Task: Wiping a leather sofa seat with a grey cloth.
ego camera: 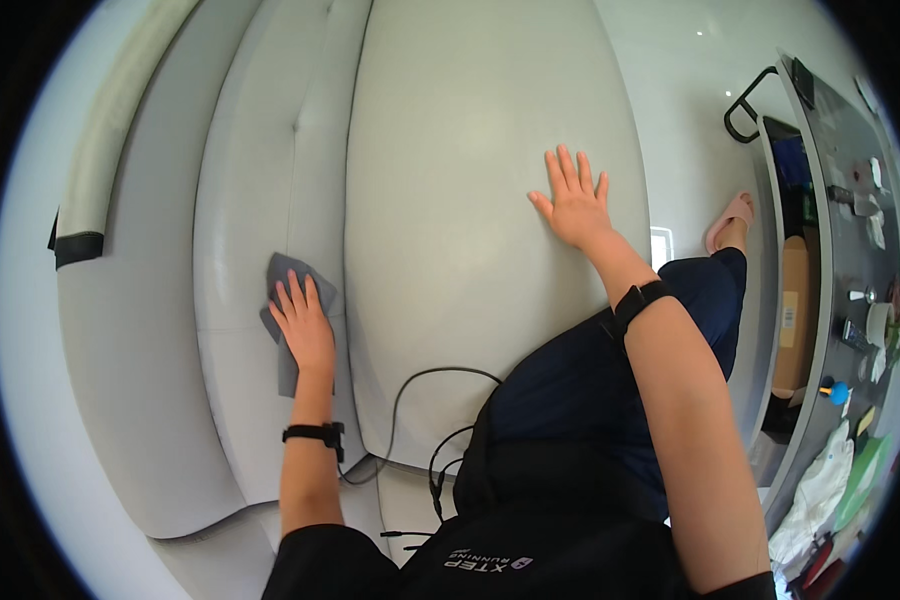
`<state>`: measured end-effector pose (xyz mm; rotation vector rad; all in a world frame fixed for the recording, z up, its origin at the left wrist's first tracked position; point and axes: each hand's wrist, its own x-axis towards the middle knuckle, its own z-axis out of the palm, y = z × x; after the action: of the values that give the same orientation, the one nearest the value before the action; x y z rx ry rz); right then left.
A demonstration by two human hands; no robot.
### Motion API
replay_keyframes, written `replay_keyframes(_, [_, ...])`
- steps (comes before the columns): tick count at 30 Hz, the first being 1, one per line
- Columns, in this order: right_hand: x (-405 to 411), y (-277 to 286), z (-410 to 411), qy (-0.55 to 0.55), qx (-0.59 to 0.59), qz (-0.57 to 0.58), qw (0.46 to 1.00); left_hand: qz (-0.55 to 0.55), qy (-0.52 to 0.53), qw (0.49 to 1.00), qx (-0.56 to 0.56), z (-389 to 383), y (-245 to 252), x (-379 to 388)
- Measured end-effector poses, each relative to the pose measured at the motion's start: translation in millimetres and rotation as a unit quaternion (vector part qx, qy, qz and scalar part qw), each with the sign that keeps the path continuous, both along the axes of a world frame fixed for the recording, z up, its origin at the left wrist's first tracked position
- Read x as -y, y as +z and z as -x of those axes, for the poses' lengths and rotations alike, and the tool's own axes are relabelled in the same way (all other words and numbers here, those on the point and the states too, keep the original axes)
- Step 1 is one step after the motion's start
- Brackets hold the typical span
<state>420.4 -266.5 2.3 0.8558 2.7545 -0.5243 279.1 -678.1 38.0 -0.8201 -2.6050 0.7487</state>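
Note:
My left hand (300,322) lies flat on a grey cloth (279,276), its fingers slightly spread, pressing the cloth against the pale backrest (255,187) of a leather-like sofa. Parts of the cloth stick out above the fingertips and below the palm. My right hand (576,202) rests palm down with its fingers apart on the sofa's wide seat cushion (457,210), holding nothing. A black band is around each wrist.
Black cables (412,382) run over the cushion's near end beside my body. At the right stands a grey table (832,150) with an open drawer holding a cardboard box (793,322); cloths and small items lie on top. My foot wears a pink slipper (720,221) on the shiny floor.

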Motion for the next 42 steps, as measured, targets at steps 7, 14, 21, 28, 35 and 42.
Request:
replay_keyframes(7, [-4,-1,0,-0.007,0.002,-0.003,1.0,-0.011,-0.048,0.998,-0.04,104,22,-67])
replay_keyframes(14, [0,-2,0,-0.006,-0.019,-0.011,1.0,0.062,-0.045,0.997,-0.026,214,66,-134])
replay_keyframes(21, [-1,-3,-3,-0.006,-0.007,-0.012,1.0,0.063,-0.084,0.994,0.008,149,31,-102])
replay_keyframes(28, [-5,-1,-5,-0.006,-0.008,0.0,1.0,0.168,-0.086,0.978,0.094,20,-15,-26])
replay_keyframes(35, [-3,-2,-5,0.003,-0.007,-0.001,1.0,0.269,-0.057,0.957,0.092,41,-30,-39])
replay_keyframes(42, [-1,-10,-4,0.002,-0.02,-0.016,1.0,0.332,-0.041,0.94,0.059,114,-50,-112])
